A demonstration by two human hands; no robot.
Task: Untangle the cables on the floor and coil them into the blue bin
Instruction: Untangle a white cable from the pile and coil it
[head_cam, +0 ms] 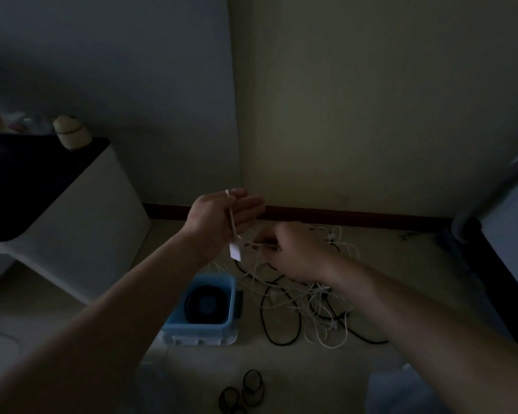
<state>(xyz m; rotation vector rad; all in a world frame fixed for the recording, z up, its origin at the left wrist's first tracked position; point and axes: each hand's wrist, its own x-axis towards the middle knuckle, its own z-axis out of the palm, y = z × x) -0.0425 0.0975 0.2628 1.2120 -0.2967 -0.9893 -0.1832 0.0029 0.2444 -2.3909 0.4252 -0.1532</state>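
Observation:
My left hand (222, 212) is raised palm up with its fingers stretched out, and a white cable (232, 222) runs across the palm, a small white plug (235, 251) dangling below it. My right hand (293, 249) pinches the same white cable just right of the plug. Beneath both hands a tangle of white and black cables (305, 300) lies on the floor. The blue bin (174, 319) stands left of the tangle and holds a coiled black cable (205, 303).
A white cabinet (81, 222) with a dark top stands at the left, against the wall. A dark bed frame (491, 258) runs down the right side. Small black cable ties or rings (245, 389) lie on the floor near the bottom. The room is dim.

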